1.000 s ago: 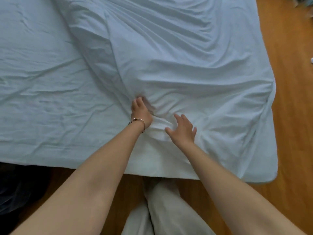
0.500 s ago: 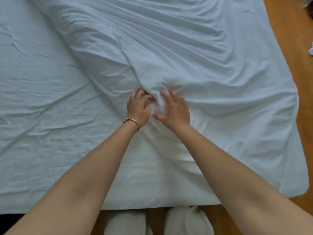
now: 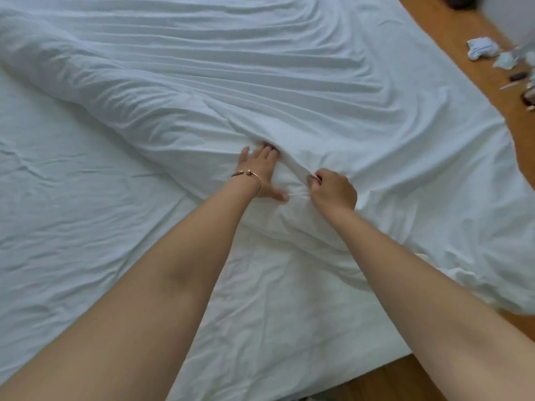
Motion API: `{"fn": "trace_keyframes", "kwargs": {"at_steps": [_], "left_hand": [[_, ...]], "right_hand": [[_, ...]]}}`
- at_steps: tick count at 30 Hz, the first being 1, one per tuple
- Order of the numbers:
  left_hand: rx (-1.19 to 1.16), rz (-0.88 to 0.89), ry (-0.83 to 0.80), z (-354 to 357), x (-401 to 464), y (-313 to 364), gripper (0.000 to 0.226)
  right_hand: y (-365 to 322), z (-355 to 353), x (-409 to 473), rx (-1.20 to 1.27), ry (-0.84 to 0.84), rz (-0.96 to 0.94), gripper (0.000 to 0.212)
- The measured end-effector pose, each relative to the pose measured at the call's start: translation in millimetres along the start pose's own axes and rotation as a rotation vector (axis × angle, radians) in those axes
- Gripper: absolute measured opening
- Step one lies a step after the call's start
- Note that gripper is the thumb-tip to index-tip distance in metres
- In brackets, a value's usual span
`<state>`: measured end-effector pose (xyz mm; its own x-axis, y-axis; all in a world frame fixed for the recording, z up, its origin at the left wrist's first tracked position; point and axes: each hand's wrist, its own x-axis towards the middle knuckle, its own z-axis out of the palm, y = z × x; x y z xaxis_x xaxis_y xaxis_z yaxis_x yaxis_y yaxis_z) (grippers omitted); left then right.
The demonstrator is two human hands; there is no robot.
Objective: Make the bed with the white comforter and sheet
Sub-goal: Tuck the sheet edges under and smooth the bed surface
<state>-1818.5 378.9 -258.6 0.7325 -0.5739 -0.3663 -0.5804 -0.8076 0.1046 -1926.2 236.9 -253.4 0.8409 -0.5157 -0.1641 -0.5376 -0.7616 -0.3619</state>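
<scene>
— Where does the comforter (image 3: 289, 91) lie from the hands?

— Mostly beyond them and off to the right. Its bunched edge runs as a long ridge from the far left of the bed, slanting down toward the middle, and ends right at the fingers. The sheet (image 3: 72, 198) lies flat and bare on the left and the near side.

— Which hand has hold of it?

— The right hand (image 3: 333, 192). Its fingers are curled tight, pinching a fold of the comforter's edge, thumb against forefinger. There seems to be a thin white tie or cord running from that pinch toward the other hand, though it is too slight to be sure.

— And the left?

— The left hand (image 3: 262, 172), the one with the bracelet (image 3: 246, 173), lies flat, fingers spread, fingertips tucked just under the ridge, pressing the cloth down.

— So the coming move?

— My judgement: the slack lies to the left along that ridge, so the edge has to travel leftward and toward the person. The left hand is nearer that side; the right is the anchor.
</scene>
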Motion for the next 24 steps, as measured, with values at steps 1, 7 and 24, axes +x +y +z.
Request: {"fn": "trace_keyframes", "kwargs": {"at_steps": [1, 7, 24], "left_hand": [[0.053, 0.033, -0.016, -2, 3, 1, 0.120], [0.072, 0.097, -0.082, 30, -31, 4, 0.109], [-0.216, 0.123, 0.393, 87, -189, -95, 0.048]], "right_hand": [[1, -1, -2, -0.010, 0.006, -0.009, 0.026], [20, 0, -17, 0.170, -0.052, 0.198, 0.024], [-66, 43, -136, -0.058, -0.322, -0.369, 0.075]]}}
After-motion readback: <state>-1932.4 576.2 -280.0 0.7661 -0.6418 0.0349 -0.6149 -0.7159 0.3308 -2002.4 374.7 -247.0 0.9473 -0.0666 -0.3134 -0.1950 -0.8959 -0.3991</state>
